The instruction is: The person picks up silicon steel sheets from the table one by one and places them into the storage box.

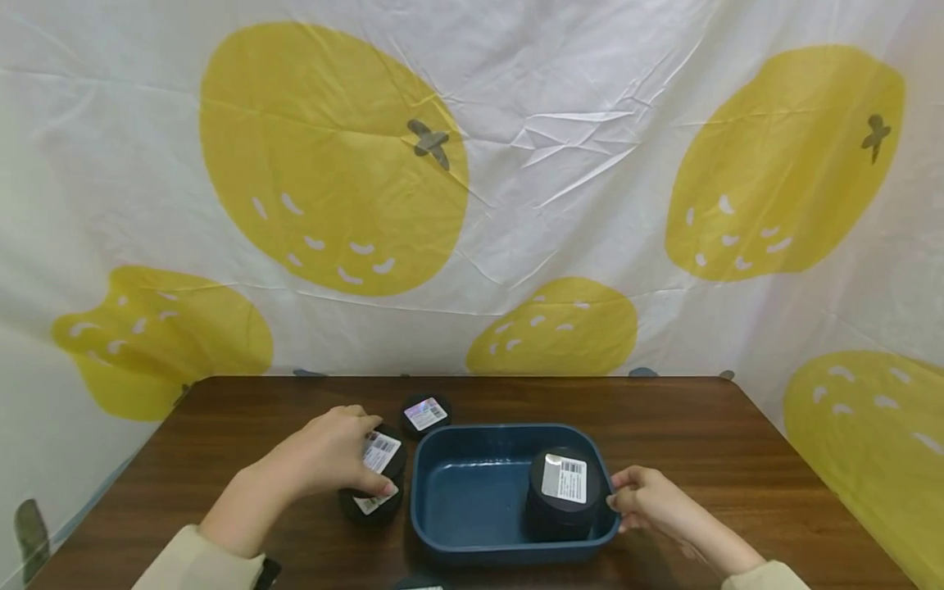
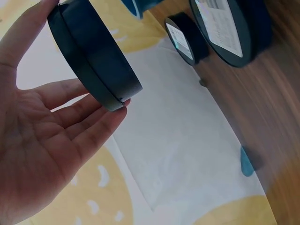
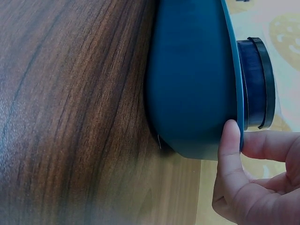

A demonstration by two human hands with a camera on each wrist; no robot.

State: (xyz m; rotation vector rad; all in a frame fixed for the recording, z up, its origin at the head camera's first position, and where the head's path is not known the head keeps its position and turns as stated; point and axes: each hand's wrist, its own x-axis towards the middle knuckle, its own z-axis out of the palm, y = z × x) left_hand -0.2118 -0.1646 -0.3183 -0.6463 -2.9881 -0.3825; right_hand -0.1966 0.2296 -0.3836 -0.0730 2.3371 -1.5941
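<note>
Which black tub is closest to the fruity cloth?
The black tub just outside the far left corner of the blue basin; the others are farther from the cloth.

On the wooden surface (image 1: 737, 442), a labelled black container (image 1: 383, 452) is held in the left hand's grip (image 1: 324, 451), and a second black container (image 1: 372, 506) is partly covered by it. The blue tray (image 1: 472, 500) is pinched at its right rim by the right hand's grip (image 1: 652, 504); at its right end a tall black cylinder (image 1: 564, 500) is contained. The surface is backed by a fruit-print cloth (image 1: 560, 205)
</note>
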